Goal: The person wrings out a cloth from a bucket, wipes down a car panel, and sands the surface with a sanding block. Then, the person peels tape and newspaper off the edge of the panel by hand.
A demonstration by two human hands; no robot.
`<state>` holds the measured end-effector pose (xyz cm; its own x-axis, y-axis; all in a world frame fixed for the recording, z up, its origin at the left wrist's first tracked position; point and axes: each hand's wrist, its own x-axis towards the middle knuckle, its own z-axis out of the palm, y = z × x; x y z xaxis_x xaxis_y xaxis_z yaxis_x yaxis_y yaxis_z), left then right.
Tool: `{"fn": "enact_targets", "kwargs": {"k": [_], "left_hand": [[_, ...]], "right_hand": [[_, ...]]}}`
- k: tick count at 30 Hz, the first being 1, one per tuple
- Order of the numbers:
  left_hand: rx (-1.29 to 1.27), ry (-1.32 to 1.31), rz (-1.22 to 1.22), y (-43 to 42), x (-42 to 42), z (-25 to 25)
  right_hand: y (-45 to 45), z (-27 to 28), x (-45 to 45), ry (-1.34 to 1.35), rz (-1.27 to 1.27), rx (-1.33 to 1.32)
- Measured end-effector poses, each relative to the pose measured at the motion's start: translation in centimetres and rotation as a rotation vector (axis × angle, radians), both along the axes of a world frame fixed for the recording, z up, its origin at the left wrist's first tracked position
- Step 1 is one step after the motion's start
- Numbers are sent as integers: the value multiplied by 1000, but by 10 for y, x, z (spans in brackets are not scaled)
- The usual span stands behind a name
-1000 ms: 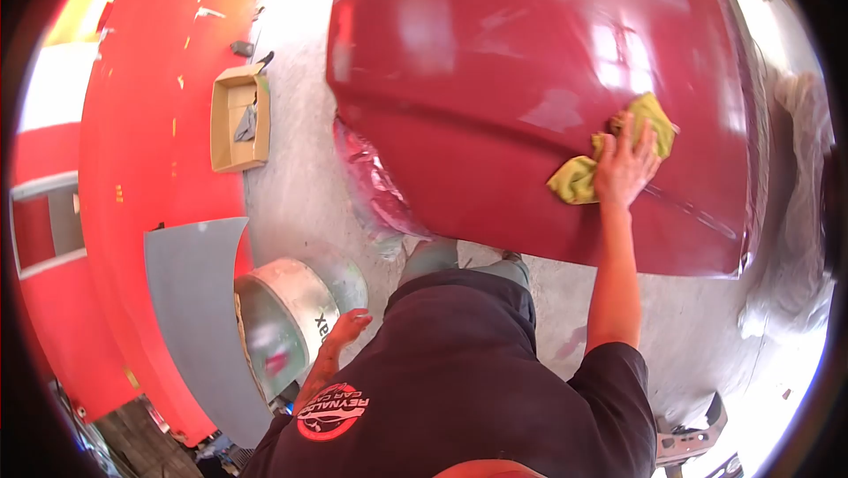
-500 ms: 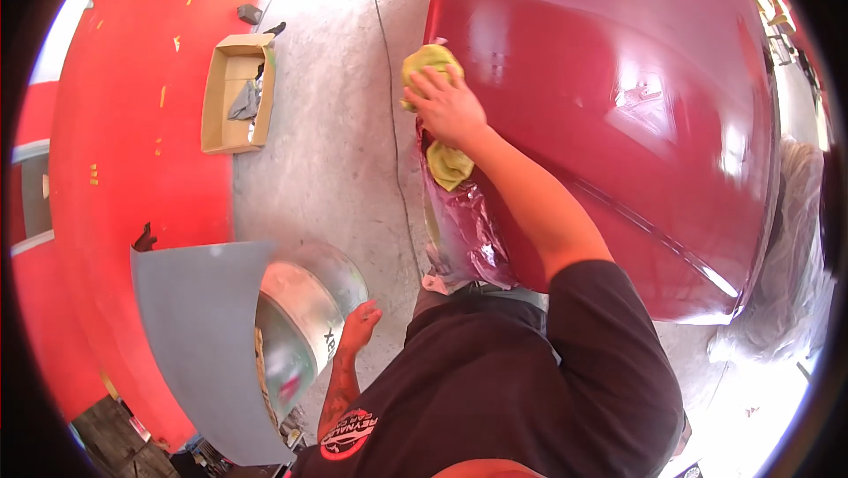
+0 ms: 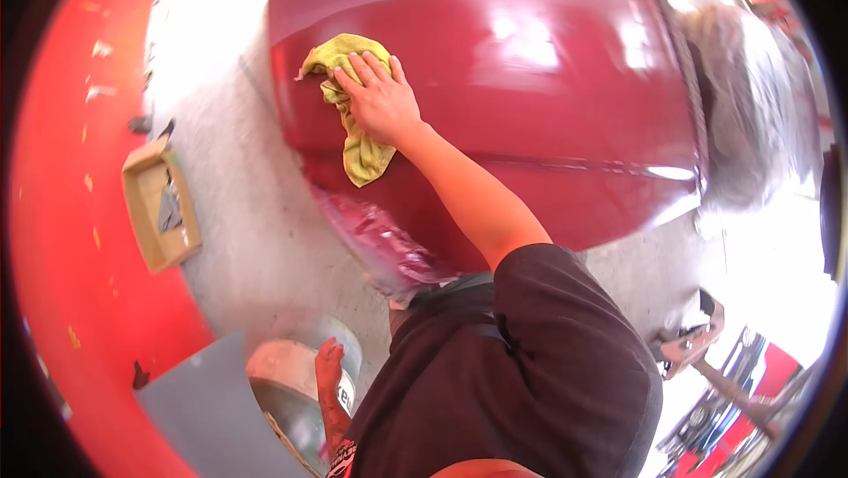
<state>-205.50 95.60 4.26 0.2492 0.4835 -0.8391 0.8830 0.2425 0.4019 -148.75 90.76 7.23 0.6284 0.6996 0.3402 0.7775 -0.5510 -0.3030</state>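
My right hand (image 3: 382, 105) presses a yellow cloth (image 3: 367, 160) against a glossy dark red car panel (image 3: 459, 116). Its fingers lie over the bunched upper part of the cloth, and a loose end hangs down toward me below the palm. My left hand (image 3: 329, 370) hangs low at my side with loosely bent fingers and nothing in it. It is in front of a round drum-like container with dark lettering (image 3: 291, 381), apart from the panel.
Crinkled clear film (image 3: 389, 239) hangs along the panel's near edge. A cardboard box (image 3: 141, 182) with a grey cloth sits on the floor by the red wall (image 3: 62, 239). Nearby stands a grey curved panel (image 3: 208, 412). Plastic sheeting (image 3: 760, 116) covers something at right.
My right hand and the cloth have moved from the panel's left edge inward onto its surface. The view has turned, so the box and drum sit lower and further left.
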Motion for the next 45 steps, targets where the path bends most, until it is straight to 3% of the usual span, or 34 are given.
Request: {"fn": "enact_targets", "kwargs": {"k": [5, 11, 17, 22, 25, 29, 35, 41, 45], "left_hand": [[-23, 50, -87, -1, 39, 5], [9, 209, -189, -47, 94, 28], [-37, 176, -135, -94, 114, 43], [-49, 195, -153, -108, 104, 54], [-33, 253, -114, -113, 91, 54], [-33, 230, -152, -127, 109, 65], [14, 80, -122, -120, 122, 52], [99, 6, -13, -120, 69, 32], [88, 94, 109, -135, 6, 16]], "right_hand": [[-172, 16, 53, 75, -345, -11], [-411, -13, 113, -101, -802, -182], [-613, -37, 148, 64, -1191, -347], [-729, -71, 193, 263, -1464, -201], [-701, -73, 203, 228, -1514, -195], [-593, -62, 212, 36, -1143, -173], [-310, 4, 173, -3, -717, -196], [-64, 25, 95, 18, -136, -201], [66, 8, 42, 31, 147, -182]]}}
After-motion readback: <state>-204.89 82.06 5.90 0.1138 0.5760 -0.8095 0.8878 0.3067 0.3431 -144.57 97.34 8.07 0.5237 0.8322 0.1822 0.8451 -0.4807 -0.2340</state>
